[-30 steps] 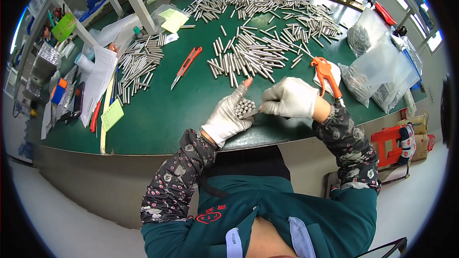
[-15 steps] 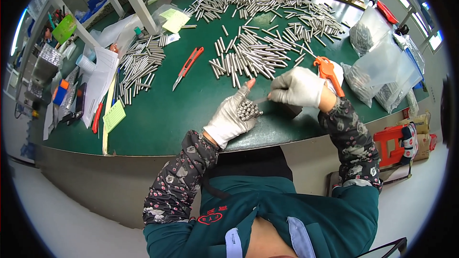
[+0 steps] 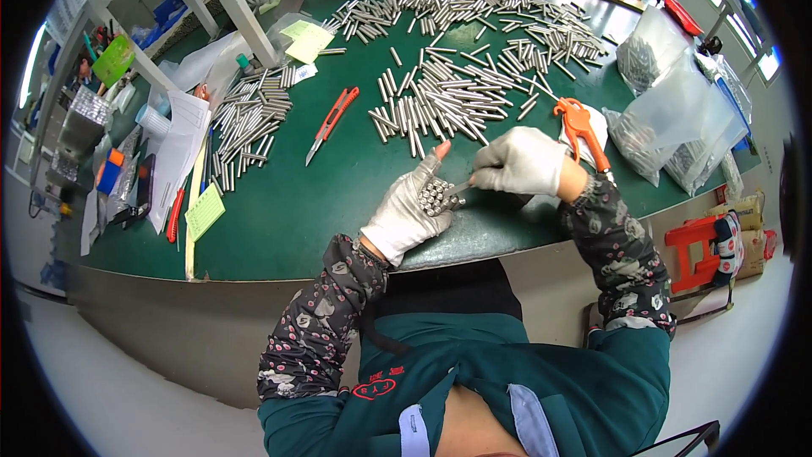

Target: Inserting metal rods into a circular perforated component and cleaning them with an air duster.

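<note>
My left hand [image 3: 404, 213], in a white glove with the thumb tip bare, is wrapped round a bundle of metal pins [image 3: 436, 196], whose round ends face up. My right hand [image 3: 523, 161], also gloved, pinches a slim metal pin [image 3: 459, 189] at the bundle's right side; its far end reaches the bundle. Part of a dark block lies under my right hand, mostly hidden. Just beyond both hands spreads a big heap of loose metal pins [image 3: 448, 93] on the green table [image 3: 313, 211].
An orange air blow gun [image 3: 582, 127] lies right of my right hand, near clear plastic bags of pins [image 3: 677, 127]. A red utility knife [image 3: 331, 125] lies left of the heap. Another pin pile [image 3: 249, 114], papers [image 3: 182, 148] and a white rack leg [image 3: 241, 13] stand farther left.
My right hand has shifted slightly down and left, bringing the pin lower against the bundle. My left hand stays nearly in place around the bundle.
</note>
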`<state>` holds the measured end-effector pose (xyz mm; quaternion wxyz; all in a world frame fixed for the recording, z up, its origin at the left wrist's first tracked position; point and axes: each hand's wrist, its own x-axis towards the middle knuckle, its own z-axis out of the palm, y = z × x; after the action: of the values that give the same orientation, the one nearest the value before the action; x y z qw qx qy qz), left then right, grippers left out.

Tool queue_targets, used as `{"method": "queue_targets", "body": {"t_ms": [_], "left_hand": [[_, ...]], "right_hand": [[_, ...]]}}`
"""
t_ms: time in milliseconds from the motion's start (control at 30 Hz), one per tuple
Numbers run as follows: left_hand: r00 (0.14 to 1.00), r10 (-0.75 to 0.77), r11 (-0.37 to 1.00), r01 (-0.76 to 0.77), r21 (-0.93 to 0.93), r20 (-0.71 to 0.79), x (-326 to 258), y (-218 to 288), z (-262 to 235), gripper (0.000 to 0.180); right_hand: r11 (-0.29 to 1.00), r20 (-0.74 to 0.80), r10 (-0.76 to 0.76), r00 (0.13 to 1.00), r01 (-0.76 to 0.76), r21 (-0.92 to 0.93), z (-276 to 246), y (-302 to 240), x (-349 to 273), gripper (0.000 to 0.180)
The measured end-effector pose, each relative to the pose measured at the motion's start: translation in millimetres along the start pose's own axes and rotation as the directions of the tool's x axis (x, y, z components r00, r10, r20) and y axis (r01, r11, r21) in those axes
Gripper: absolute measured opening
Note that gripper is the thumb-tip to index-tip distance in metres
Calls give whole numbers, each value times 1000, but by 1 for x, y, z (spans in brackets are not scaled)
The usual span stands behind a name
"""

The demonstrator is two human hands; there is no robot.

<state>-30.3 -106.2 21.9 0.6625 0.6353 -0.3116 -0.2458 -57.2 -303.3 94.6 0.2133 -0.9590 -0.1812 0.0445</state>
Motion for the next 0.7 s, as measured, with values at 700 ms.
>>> {"method": "queue_targets", "body": {"t_ms": [700], "left_hand": [[999, -38, 998, 38, 46, 0, 1, 4, -1, 84]], "right_hand": [[988, 45, 97, 994, -102, 117, -4, -5, -2, 21]]}}
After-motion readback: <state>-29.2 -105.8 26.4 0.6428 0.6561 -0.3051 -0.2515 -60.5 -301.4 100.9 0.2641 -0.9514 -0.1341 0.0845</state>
